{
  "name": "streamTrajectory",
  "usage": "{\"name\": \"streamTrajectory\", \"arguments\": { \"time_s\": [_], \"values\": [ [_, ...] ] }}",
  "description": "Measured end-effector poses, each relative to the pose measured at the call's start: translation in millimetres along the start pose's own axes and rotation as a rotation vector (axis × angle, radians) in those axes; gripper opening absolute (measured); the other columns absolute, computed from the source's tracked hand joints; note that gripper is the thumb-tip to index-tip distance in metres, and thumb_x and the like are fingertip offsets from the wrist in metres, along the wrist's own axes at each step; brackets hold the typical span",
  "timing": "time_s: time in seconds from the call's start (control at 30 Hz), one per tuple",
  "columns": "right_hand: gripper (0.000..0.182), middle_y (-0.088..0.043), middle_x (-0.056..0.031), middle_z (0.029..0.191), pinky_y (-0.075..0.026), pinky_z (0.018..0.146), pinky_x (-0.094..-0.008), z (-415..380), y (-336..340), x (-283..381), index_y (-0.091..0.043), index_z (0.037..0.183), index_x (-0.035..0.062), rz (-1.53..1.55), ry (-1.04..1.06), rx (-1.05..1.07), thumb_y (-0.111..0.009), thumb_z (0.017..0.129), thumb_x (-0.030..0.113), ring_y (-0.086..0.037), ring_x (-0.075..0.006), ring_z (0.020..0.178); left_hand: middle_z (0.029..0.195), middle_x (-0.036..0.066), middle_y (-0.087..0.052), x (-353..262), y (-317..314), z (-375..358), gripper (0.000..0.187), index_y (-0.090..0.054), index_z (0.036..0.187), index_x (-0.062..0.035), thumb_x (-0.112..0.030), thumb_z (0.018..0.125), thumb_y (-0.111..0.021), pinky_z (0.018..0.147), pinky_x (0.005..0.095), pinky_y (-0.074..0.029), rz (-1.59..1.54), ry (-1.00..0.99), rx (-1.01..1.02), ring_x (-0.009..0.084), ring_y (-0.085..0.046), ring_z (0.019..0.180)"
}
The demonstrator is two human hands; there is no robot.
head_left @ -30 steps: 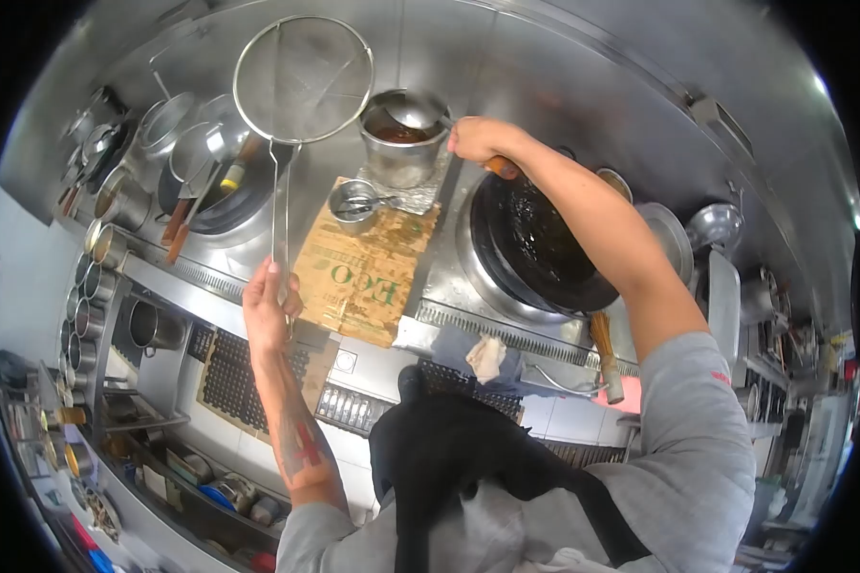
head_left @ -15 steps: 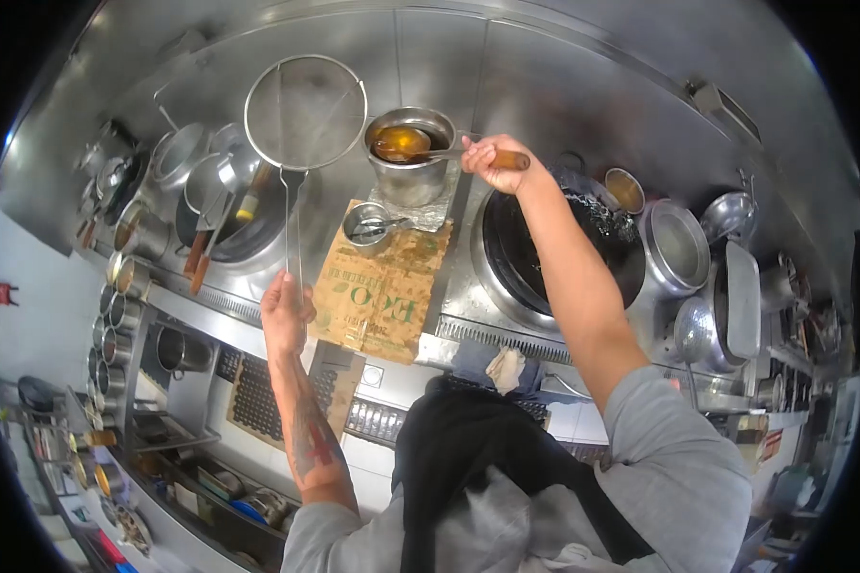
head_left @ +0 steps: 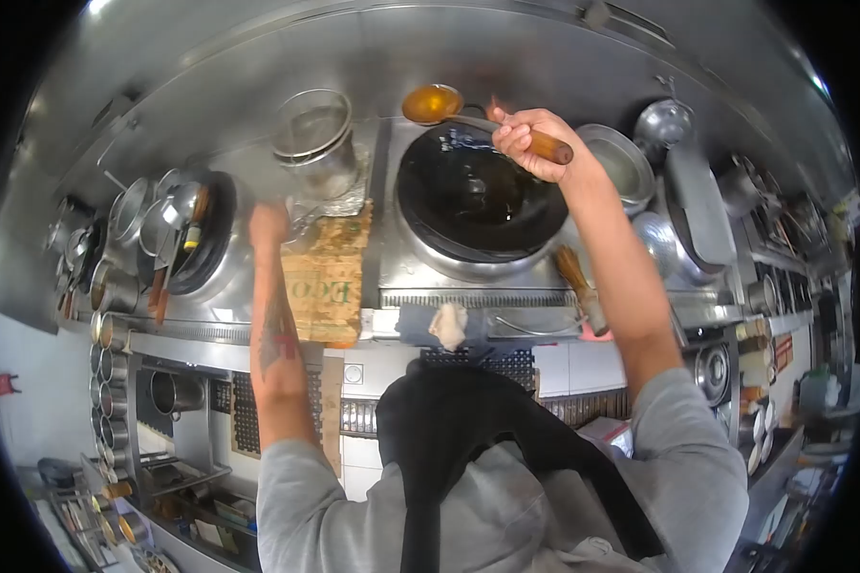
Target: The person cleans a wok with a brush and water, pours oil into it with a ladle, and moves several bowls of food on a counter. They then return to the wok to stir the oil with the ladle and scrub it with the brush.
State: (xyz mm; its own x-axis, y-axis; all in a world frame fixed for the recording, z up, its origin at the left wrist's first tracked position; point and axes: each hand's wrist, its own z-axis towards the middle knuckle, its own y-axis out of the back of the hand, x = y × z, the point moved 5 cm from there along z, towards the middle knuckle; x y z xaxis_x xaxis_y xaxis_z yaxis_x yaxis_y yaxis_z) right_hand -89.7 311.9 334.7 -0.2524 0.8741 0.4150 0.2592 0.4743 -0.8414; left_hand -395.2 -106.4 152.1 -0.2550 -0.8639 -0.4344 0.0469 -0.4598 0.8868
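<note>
My right hand (head_left: 535, 141) is wrapped round the wooden handle of a ladle (head_left: 433, 103) that holds amber liquid. The ladle's bowl is above the back left edge of a black wok (head_left: 478, 196), which has a shiny, dark inside. A round wire strainer (head_left: 312, 124) now lies over the top of a steel pot (head_left: 325, 172). My left hand (head_left: 268, 224) is closed in front of that pot, blurred, near where the strainer's handle runs; what its fingers hold is hidden. Beside it, a flattened cardboard sheet (head_left: 325, 286) lies on the counter.
A second wok (head_left: 222, 234) with ladles and strainers stands at the left. At the right are a round steel pan (head_left: 621, 167), a perforated skimmer (head_left: 655, 239) and a wooden-handled brush (head_left: 578, 282). A crumpled cloth (head_left: 448, 326) lies on the front edge.
The strainer has come down onto the pot, with my left hand lowered behind it. My right hand has carried the filled ladle from the pot to the wok. The view has shifted right.
</note>
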Motion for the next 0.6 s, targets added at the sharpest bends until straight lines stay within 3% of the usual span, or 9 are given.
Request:
{"name": "streamTrajectory", "arguments": {
  "time_s": [0.03,0.1,0.13,0.17,0.27,0.43,0.5,0.57,0.6],
  "values": [
    [0.028,-0.047,-0.0096,0.081,-0.047,0.046,-0.0204,-18.0,8.9,7.1,-0.044,0.118,0.0035,-0.127,0.029,-0.097,-0.047,0.091,-0.006,-0.050,-0.0120,0.057,0.091,0.015,-0.073,-74.8,44.4,-48.3,0.043,-0.060,0.123,-0.0010,-0.036,0.098,-0.056,0.064,0.0354,-0.053,0.182,-0.129,-0.241,0.0209,-0.069,0.072],
    [0.026,-0.049,-0.0079,0.076,-0.046,0.046,-0.0225,-35.2,35.3,15.9,-0.046,0.119,0.0023,-0.450,0.047,-0.242,-0.047,0.093,-0.003,-0.050,-0.0126,0.054,0.091,0.012,-0.075,-191.3,61.3,-127.9,0.045,-0.064,0.124,-0.0052,-0.039,0.094,-0.063,0.075,0.0386,-0.056,-0.114,-0.372,-0.145,0.0222,-0.073,0.083],
    [0.025,-0.050,-0.0062,0.070,-0.045,0.045,-0.0246,-45.9,49.1,18.9,-0.048,0.120,0.0010,-0.779,0.049,-0.385,-0.047,0.095,0.000,-0.050,-0.0131,0.051,0.096,0.015,-0.073,-230.2,31.0,-164.9,0.041,-0.068,0.118,-0.0071,-0.035,0.089,-0.072,0.080,0.0395,-0.055,-0.378,-0.247,0.116,0.0262,-0.072,0.092],
    [0.025,-0.050,-0.0062,0.070,-0.045,0.045,-0.0246,-60.6,50.2,13.7,-0.048,0.120,0.0010,-0.773,0.056,-0.379,-0.047,0.095,0.000,-0.050,-0.0131,0.051,0.099,0.015,-0.073,-277.5,1.6,-201.9,0.039,-0.070,0.114,-0.0060,-0.031,0.085,-0.076,0.082,0.0391,-0.053,-0.322,-0.589,-0.005,0.0274,-0.070,0.097],
    [0.021,-0.054,-0.0049,0.062,-0.045,0.045,-0.0348,-88.1,95.5,22.6,-0.060,0.110,-0.0016,-1.402,0.123,-0.477,-0.047,0.097,0.010,-0.053,-0.0166,0.049,0.102,0.013,-0.072,-359.5,-91.5,-294.4,0.030,-0.075,0.100,-0.0074,-0.034,0.086,-0.072,0.083,0.0428,-0.052,-0.152,-0.824,0.007,0.0328,-0.068,0.093],
    [0.021,-0.064,-0.0103,0.073,-0.050,0.053,-0.0385,-185.8,175.6,-9.4,-0.061,0.110,0.0075,-1.629,0.641,-0.563,-0.047,0.094,0.008,-0.063,-0.0214,0.054,0.088,0.014,-0.072,-390.6,-151.8,-310.2,0.026,-0.075,0.088,-0.0090,-0.035,0.088,-0.068,0.078,0.0464,-0.051,-0.142,-0.673,-0.099,0.0346,-0.068,0.084],
    [0.019,-0.066,-0.0115,0.078,-0.052,0.059,-0.0397,-220.4,214.8,-34.6,-0.061,0.109,0.0099,-1.445,0.526,-0.627,-0.048,0.095,0.011,-0.065,-0.0235,0.058,0.078,0.015,-0.071,-387.9,-157.6,-301.4,0.025,-0.073,0.086,-0.0089,-0.033,0.088,-0.068,0.075,0.0489,-0.051,-0.206,-0.591,0.093,0.0368,-0.068,0.078],
    [0.017,-0.066,-0.0137,0.080,-0.052,0.060,-0.0406,-252.0,254.3,-45.2,-0.061,0.109,0.0121,-1.716,1.336,-0.483,-0.051,0.095,0.012,-0.065,-0.0247,0.058,0.073,0.016,-0.069,-387.4,-155.3,-287.2,0.027,-0.073,0.085,-0.0087,-0.034,0.088,-0.067,0.074,0.0495,-0.051,-0.276,-0.657,-0.014,0.0381,-0.068,0.074],
    [0.018,-0.065,-0.0142,0.078,-0.052,0.059,-0.0407,-267.8,273.2,-49.8,-0.061,0.110,0.0112,-1.563,0.915,-0.643,-0.052,0.095,0.012,-0.064,-0.0253,0.056,0.075,0.016,-0.069,-386.3,-160.1,-283.0,0.027,-0.072,0.085,-0.0080,-0.034,0.088,-0.067,0.075,0.0489,-0.052,-0.231,-0.647,0.027,0.0380,-0.068,0.075]
  ]
}}
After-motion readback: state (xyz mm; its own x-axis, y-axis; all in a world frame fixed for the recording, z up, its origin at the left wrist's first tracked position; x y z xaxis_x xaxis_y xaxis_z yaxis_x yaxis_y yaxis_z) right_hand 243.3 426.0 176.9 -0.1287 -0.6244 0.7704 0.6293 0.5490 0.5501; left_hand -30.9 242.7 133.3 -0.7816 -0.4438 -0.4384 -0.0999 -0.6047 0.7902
